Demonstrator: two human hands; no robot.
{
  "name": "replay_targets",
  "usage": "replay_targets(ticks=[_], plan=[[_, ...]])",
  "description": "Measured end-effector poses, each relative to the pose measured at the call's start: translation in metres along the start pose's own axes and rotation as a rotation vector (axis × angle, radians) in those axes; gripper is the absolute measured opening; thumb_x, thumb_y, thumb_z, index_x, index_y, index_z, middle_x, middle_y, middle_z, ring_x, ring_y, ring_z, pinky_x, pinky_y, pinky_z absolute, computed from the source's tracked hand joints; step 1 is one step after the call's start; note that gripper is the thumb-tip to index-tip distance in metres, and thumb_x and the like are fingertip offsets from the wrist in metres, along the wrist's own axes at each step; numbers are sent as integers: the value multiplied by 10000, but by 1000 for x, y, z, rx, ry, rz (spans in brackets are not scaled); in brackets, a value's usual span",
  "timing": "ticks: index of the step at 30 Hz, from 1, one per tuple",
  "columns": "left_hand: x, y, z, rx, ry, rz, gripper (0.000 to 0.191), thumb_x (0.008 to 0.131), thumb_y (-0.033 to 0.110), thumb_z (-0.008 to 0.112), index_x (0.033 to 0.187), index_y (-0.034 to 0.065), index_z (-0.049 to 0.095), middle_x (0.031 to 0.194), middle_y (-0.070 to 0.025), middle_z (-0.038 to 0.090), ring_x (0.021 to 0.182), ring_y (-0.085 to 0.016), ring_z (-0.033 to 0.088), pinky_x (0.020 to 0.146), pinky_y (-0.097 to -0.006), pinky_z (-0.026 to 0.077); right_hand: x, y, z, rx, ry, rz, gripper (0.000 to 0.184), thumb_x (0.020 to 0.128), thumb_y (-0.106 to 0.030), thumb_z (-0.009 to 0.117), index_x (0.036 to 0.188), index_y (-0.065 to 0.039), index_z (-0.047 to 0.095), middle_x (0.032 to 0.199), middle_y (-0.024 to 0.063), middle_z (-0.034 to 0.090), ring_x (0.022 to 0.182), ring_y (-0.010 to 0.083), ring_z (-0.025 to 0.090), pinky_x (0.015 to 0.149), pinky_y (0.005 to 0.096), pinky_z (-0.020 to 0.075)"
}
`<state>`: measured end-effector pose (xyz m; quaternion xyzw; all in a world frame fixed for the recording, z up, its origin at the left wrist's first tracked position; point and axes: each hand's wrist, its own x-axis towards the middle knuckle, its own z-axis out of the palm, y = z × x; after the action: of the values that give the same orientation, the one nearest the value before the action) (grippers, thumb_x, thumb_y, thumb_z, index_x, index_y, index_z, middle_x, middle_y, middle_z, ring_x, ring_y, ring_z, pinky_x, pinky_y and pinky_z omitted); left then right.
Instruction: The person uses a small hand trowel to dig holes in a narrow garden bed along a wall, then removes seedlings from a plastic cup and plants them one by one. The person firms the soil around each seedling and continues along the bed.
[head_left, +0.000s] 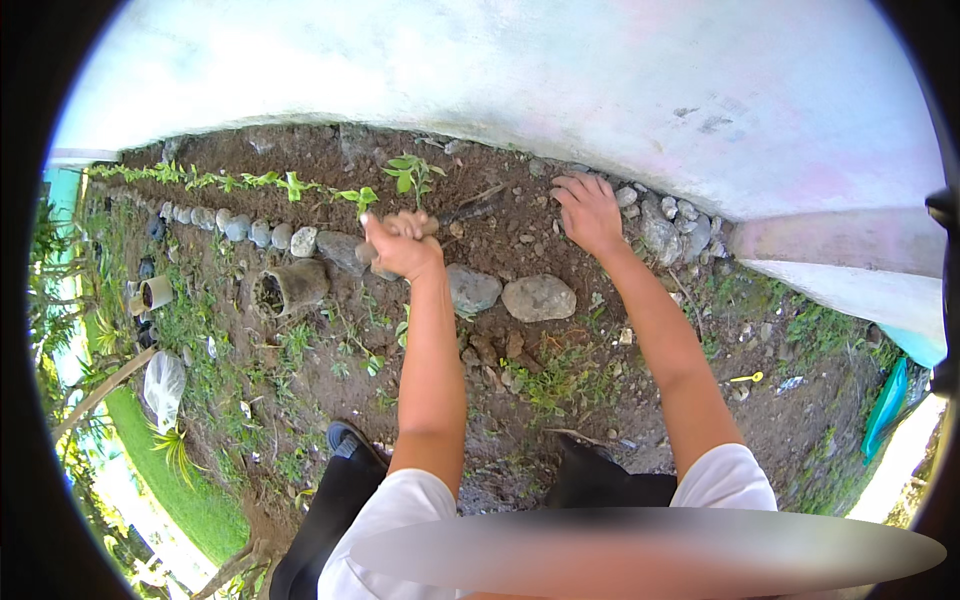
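Observation:
My left hand (405, 244) is closed around the wooden handle (365, 253) of a bladed hand tool. Its dark, soil-coloured blade (478, 208) points right, low over the brown soil (517, 240) of a narrow bed. Just beyond that hand, a leafy green seedling (415, 178) stands upright, with a smaller seedling (360, 197) to its left. My right hand (589, 211) reaches down to the soil near the wall's foot, thumb apart from the fingers. Its palm is hidden, and I see nothing held in it. Small stones (625, 196) lie beside it.
A pale wall (480, 75) closes off the far side. Rounded stones (538, 298) edge the bed, and a rock pile (664, 232) sits at right. Nearer me are a soil-filled pot lying on its side (292, 287), a clear plastic bag (163, 386) and a yellow plastic spoon (748, 377).

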<state>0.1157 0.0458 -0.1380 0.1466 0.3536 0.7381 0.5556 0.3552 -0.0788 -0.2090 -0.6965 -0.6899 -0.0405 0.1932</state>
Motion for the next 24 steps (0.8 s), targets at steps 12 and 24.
replay_targets(ticks=[12, 24], plan=[[17, 39, 11, 100, 486, -247, 473, 1045, 332, 522, 654, 114, 368, 521, -21, 349, 430, -157, 349, 444, -369, 389, -2, 0, -2, 16, 11, -21, 260, 836, -114, 629, 1095, -126, 649, 1262, 22, 603, 1250, 257, 507, 1075, 439, 383], [15, 25, -11, 32, 156, -45, 533, 1037, 360, 520, 613, 123, 301, 506, -9, 346, 414, -166, 395, 386, -321, 321, 0, -2, 0, 7, 23, -6, 258, 835, -118, 628, 1091, -127, 650, 1248, 20, 610, 1257, 259, 503, 1077, 450, 379]])
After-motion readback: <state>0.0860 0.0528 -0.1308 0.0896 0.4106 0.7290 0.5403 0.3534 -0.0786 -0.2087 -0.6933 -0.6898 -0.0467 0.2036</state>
